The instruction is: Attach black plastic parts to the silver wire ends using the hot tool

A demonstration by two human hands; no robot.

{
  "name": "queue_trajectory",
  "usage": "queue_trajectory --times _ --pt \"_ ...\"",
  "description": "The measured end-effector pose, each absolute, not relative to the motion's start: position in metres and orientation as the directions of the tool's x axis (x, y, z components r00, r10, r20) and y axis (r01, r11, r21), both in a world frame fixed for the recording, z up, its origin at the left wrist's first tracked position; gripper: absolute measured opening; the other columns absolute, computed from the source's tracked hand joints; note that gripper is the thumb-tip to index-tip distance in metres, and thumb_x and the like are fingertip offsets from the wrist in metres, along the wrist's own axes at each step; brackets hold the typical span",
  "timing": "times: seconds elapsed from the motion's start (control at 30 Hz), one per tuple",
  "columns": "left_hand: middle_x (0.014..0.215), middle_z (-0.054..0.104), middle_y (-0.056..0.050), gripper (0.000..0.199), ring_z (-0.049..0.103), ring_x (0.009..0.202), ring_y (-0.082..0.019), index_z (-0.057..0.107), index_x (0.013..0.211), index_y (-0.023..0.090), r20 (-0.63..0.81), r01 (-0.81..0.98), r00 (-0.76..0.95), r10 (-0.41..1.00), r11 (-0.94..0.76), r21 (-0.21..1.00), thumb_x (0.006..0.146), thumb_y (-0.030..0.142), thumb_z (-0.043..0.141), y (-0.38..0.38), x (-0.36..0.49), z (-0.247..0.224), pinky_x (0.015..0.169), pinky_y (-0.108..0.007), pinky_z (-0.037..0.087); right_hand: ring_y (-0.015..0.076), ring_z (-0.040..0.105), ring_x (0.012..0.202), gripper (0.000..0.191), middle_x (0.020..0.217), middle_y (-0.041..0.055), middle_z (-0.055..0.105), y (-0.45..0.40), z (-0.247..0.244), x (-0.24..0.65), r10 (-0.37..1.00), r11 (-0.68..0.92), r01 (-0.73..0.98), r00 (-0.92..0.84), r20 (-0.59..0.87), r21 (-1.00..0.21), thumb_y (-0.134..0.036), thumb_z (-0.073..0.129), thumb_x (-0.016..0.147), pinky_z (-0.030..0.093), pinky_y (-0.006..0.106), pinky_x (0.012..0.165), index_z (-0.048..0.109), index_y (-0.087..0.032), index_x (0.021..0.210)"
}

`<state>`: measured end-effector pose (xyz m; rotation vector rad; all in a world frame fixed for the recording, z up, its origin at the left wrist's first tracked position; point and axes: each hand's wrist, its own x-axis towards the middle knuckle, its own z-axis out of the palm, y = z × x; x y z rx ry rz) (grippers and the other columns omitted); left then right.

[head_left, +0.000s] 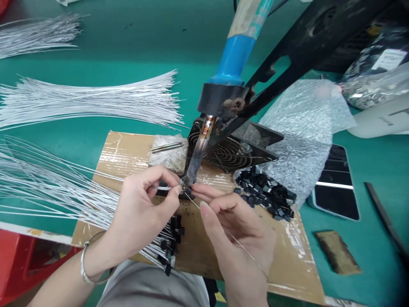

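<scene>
My left hand point(150, 209) pinches thin white wires close to the tip of a blue-handled soldering iron point(194, 164), which points down from a black metal arm. Just right of the tip, my right hand point(236, 230) has its thumb and fingers closed on a thin solder wire point(246, 251) that runs up to the iron's tip and back across the palm. Below my left hand lie wires with black connectors point(171, 243) on their ends. The exact joint at the tip is partly hidden by my fingertips.
A cardboard sheet point(281, 264) lies under the work. Around it are a black fan point(228, 153), loose black pieces point(266, 192), a bundle of white wires point(92, 102), bubble wrap point(297, 123), a phone point(335, 183) and a brown block point(338, 252).
</scene>
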<state>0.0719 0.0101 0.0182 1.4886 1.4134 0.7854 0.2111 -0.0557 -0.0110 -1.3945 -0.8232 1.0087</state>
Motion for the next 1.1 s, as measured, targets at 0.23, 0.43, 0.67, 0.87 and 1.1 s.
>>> queue_trajectory --times 0.23,0.43,0.67,0.87,1.1 --pt "0.081 0.077 -0.002 0.012 0.065 0.071 -0.015 0.067 0.073 0.020 -0.108 0.414 0.151 0.983 0.037 0.910 0.084 0.016 0.063 0.008 0.071 0.018 0.054 -0.026 0.040 0.0223 0.079 0.108 0.021 0.114 0.0062 0.083 -0.056 -0.011 0.212 0.926 -0.064 -0.060 0.368 -0.081 -0.996 -0.025 0.073 0.097 0.065 0.034 0.095 0.065 -0.023 0.077" --pt "0.081 0.077 -0.002 0.012 0.066 0.071 -0.015 0.068 0.073 0.020 -0.107 0.405 0.154 0.982 0.036 0.914 0.084 0.016 0.064 0.010 0.071 0.019 0.054 -0.026 0.039 0.0225 0.079 0.107 0.021 0.111 0.0064 0.083 -0.055 -0.016 0.214 0.934 -0.019 -0.024 0.356 -0.026 -1.000 -0.022 0.072 0.096 0.065 0.034 0.094 0.065 -0.023 0.076" --pt "0.081 0.077 -0.003 0.012 0.067 0.074 -0.017 0.067 0.071 0.020 -0.114 0.420 0.147 0.983 0.043 0.906 0.082 0.016 0.063 0.008 0.072 0.017 0.054 -0.027 0.039 0.0190 0.078 0.110 0.021 0.110 0.0030 0.083 -0.056 -0.021 0.216 0.941 0.004 0.019 0.338 0.010 -1.000 -0.020 0.070 0.097 0.063 0.029 0.094 0.065 -0.025 0.077" --pt "0.081 0.077 -0.002 0.013 0.067 0.075 -0.017 0.068 0.073 0.020 -0.093 0.436 0.157 0.983 0.016 0.900 0.084 0.015 0.063 0.007 0.072 0.017 0.056 -0.027 0.041 0.0183 0.078 0.109 0.021 0.112 0.0024 0.083 -0.056 -0.021 0.214 0.937 -0.002 0.042 0.349 0.012 -0.999 -0.020 0.072 0.096 0.062 0.027 0.093 0.065 -0.025 0.077" --pt "0.081 0.077 -0.002 0.012 0.066 0.073 -0.016 0.068 0.073 0.020 -0.098 0.437 0.147 0.984 0.024 0.899 0.084 0.015 0.063 0.007 0.071 0.017 0.054 -0.026 0.040 0.0210 0.079 0.107 0.021 0.111 0.0051 0.083 -0.056 -0.019 0.213 0.932 0.009 0.040 0.361 0.023 -0.999 -0.020 0.072 0.096 0.064 0.031 0.092 0.065 -0.024 0.077"
